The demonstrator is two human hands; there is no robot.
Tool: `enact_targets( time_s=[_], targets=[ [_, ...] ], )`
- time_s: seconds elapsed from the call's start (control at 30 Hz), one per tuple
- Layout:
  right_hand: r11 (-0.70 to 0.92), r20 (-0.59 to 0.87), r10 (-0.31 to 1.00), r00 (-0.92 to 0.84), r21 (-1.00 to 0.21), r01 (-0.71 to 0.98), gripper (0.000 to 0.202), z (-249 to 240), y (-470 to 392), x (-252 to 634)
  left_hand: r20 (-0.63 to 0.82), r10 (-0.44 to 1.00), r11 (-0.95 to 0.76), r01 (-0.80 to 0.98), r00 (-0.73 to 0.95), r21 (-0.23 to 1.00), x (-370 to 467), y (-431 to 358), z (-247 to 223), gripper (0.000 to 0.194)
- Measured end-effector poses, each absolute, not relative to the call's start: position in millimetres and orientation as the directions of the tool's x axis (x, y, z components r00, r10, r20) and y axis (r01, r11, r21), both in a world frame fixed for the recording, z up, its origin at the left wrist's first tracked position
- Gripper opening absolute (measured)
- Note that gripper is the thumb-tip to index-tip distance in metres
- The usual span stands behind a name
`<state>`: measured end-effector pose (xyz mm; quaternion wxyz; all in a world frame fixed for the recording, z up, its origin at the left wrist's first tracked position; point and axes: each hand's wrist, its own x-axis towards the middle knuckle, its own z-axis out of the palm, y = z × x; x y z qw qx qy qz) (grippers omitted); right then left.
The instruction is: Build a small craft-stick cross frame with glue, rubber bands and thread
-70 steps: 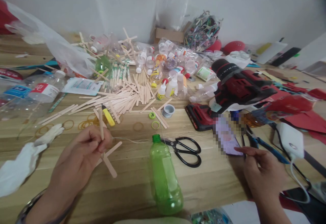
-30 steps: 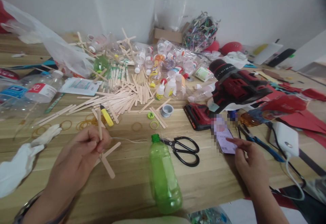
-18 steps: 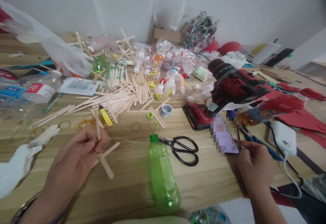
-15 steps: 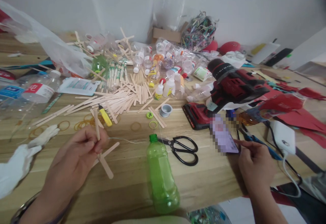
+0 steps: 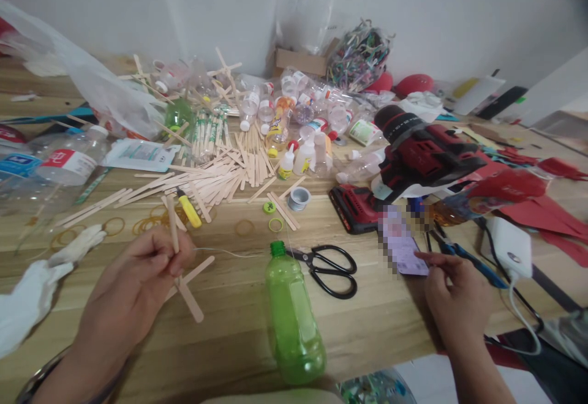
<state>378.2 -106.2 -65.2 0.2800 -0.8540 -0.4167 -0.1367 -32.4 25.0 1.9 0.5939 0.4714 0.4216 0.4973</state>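
Observation:
My left hand (image 5: 133, 275) is closed on crossed wooden craft sticks (image 5: 190, 300), pinching them where they meet. A thin white string (image 5: 225, 250) runs from there toward the green plastic bottle (image 5: 294, 315), which lies capless in front of me. My right hand (image 5: 459, 297) holds nothing; its index finger stretches out over the lit screen of a phone (image 5: 404, 245), at the right edge, while the other fingers curl. Between the bottle and the phone lie black-handled scissors (image 5: 333, 271). A green cap (image 5: 269, 207) and its ring (image 5: 276, 225) rest beyond the bottle.
A red and black cordless drill (image 5: 422, 153) stands behind the phone. Loose craft sticks (image 5: 220, 177), a yellow glue tube or marker (image 5: 189, 209), a wire spool (image 5: 299, 198) and plastic bottles (image 5: 250, 107) crowd the back. White gloves (image 5: 34, 297) lie left, a white power bank (image 5: 509, 248) right.
My right index finger has moved slightly left over the phone, and its screen shows different content. The left hand keeps the crossed sticks in nearly the same place.

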Motion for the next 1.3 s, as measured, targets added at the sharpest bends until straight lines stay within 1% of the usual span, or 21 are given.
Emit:
enact_targets(
  time_s=[0.1,0.2,0.3,0.5,0.73,1.1,1.2,1.3],
  targets=[
    [-0.473,0.481,0.649,0.59,-0.352,0.807,0.014,-67,-107,380,-0.027,0.989,0.056,-0.19,0.148,0.98,-33,26,1,0.018],
    [-0.425,0.464,0.697,0.547,-0.347,0.836,0.016,-69,-107,382,-0.028,0.989,0.057,-0.195,0.147,0.979,-34,26,0,0.017],
    [-0.368,0.446,0.742,0.501,-0.354,0.86,0.014,-71,-107,384,-0.031,0.988,0.061,-0.199,0.154,0.978,-33,26,2,0.019],
    [-0.391,0.434,0.732,0.525,-0.363,0.845,0.018,-71,-106,386,-0.049,0.985,0.085,-0.217,0.167,0.972,-33,26,1,0.017],
    [-0.402,0.462,0.717,0.522,-0.337,0.851,0.015,-69,-110,383,-0.034,0.985,0.071,-0.219,0.167,0.973,-33,27,0,0.019],
    [-0.359,0.453,0.75,0.482,-0.332,0.872,0.018,-68,-103,381,-0.073,0.987,0.101,-0.199,0.144,0.975,-32,25,1,0.017],
    [-0.317,0.46,0.763,0.454,-0.347,0.883,0.013,-73,-98,379,-0.054,0.986,0.086,-0.209,0.155,0.974,-33,26,0,0.017],
    [-0.286,0.451,0.779,0.436,-0.363,0.887,0.013,-78,-94,379,-0.031,0.986,0.066,-0.21,0.164,0.975,-34,27,-1,0.017]
  ],
)
